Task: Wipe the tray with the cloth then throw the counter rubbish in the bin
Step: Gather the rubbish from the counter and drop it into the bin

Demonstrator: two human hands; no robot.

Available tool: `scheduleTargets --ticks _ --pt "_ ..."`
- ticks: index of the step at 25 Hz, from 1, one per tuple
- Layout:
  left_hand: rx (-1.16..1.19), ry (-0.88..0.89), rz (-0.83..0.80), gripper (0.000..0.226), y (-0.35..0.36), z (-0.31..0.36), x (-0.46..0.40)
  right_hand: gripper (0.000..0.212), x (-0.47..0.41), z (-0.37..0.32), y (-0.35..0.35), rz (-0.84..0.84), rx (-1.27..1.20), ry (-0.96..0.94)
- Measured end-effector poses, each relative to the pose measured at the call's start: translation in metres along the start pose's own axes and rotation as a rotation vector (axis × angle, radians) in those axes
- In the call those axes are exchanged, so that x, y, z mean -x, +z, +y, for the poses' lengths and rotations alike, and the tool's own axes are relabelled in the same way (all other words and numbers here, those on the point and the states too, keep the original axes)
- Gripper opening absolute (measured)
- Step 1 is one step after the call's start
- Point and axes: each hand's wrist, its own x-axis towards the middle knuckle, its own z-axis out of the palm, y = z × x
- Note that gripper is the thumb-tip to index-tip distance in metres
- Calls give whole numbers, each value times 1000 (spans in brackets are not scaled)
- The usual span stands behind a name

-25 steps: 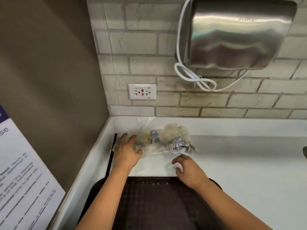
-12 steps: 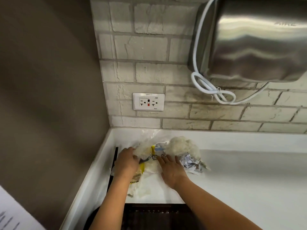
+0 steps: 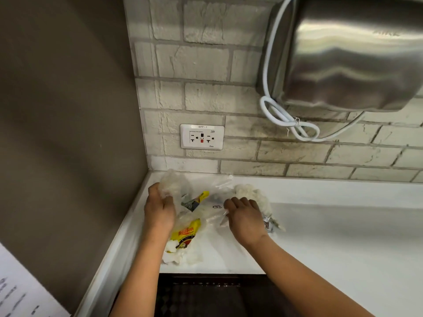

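Stage, judged: rubbish collection under way; nothing binned yet. No bin and no cloth in view. Whether the tray [image 3: 206,298] was wiped cannot be told; only its dark edge shows, near side of both wrists.

Left hand [image 3: 159,211]: fingers [image 3: 153,189] curled round a crumpled clear plastic wrapper [image 3: 170,183], which rises above the knuckles. Firm grip, as far as visible.

Right hand [image 3: 243,221]: fingers [image 3: 233,201] bent and pressing down on a clear plastic sheet [image 3: 215,203]; whether they pinch it cannot be told.

Rubbish on the white worktop [image 3: 343,236]: yellow printed wrapper [image 3: 185,235] below the left fingers, between the two hands; whitish wad [image 3: 254,195] just beyond the right fingers; crumpled foil scrap [image 3: 271,224] at the right hand's outer side.

Writing: wall socket [image 3: 202,136] reads "8PP-1" and "250V". Red brand lettering on the yellow wrapper is too blurred to read. Embossed name on the steel hand dryer [image 3: 357,53] illegible.
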Motion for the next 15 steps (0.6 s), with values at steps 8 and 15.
scheduleTargets --ticks 8,15 --pt "-129 -42 -191 65 4 2 24 42 30 32 -45 175 -48 141" --pt "48 50 -113 50 13 14 48 23 68 52 -90 164 -401 477"
